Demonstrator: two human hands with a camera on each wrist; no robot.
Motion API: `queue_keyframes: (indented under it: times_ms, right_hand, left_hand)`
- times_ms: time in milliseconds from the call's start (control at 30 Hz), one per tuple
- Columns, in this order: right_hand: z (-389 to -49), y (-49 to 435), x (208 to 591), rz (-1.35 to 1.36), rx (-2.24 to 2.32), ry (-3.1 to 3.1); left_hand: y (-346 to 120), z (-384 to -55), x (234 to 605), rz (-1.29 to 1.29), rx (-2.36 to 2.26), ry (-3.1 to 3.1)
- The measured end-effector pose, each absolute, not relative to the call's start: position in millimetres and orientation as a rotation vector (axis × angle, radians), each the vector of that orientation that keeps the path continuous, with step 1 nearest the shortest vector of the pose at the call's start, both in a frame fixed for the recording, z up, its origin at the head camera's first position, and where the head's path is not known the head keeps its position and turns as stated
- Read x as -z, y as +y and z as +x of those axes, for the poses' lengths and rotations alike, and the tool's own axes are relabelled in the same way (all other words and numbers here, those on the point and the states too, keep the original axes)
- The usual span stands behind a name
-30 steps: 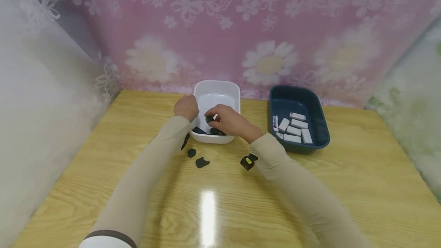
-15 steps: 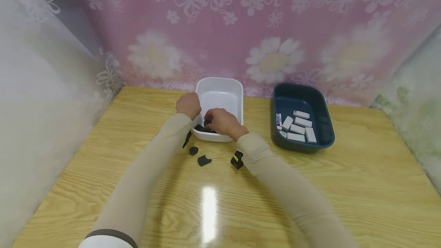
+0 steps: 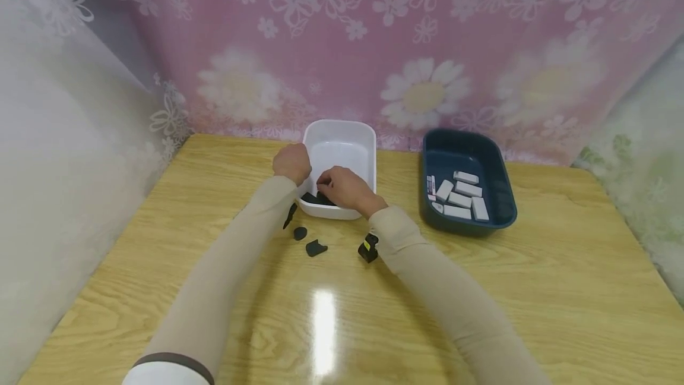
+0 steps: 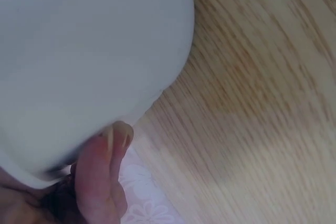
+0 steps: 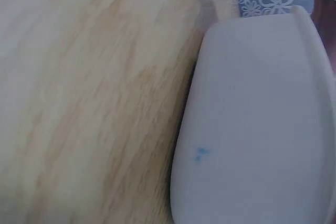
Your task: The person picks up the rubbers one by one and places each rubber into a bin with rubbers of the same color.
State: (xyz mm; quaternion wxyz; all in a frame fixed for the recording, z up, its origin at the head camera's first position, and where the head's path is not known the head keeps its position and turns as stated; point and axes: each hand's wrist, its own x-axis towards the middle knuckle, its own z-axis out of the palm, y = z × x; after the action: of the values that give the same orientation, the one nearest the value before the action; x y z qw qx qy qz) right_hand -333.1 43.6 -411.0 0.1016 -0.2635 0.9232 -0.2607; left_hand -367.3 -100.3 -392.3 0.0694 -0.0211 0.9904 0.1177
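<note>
A white plastic basin (image 3: 339, 129) stands at the back of the table. My left hand (image 3: 291, 162) grips its left rim; in the left wrist view, curled fingers (image 4: 97, 177) lie against the outer wall. My right hand (image 3: 346, 188) reaches over the front rim into the basin, finger and thumb tips close together right above black pieces (image 3: 323, 198) at its near end. I cannot tell whether those fingertips pinch a piece. In the right wrist view only the basin's outer wall (image 5: 257, 119) and the table show near that hand.
A navy tub (image 3: 504, 195) to the right contains several white blocks (image 3: 459, 199). In front of the basin lie a thin black piece (image 3: 290, 217), a round black piece (image 3: 300, 233) and a notched one (image 3: 316, 248). A black object with a yellow label (image 3: 367, 248) sits by my right sleeve.
The right hand, first holding a small black piece above the basin floor, has moved down to the pieces there, and its fingertips have drawn together. The left hand stays on the rim.
</note>
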Motion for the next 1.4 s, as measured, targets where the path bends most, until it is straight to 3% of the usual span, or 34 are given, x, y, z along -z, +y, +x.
queue_keyframes:
  times_ms: [233,533,767,1033,1400]
  right_hand:
    - [-303,55,401,-1.058,1.04,2.933]
    - [-259,72,410,-1.427,1.062,2.995]
    - [-235,69,410,-1.52,0.993,2.883]
    - [-224,63,423,-1.617,0.467,2.598]
    - [-221,67,422,-1.454,0.59,2.527]
  left_hand:
    - [-105,-371,393,-0.067,-0.328,2.988]
    - [-109,-370,390,-0.092,-0.324,2.984]
    - [-111,-372,392,-0.083,-0.332,2.994]
    - [-105,-365,393,-0.084,-0.337,2.992]
    - [-96,-364,395,-0.075,-0.325,2.997]
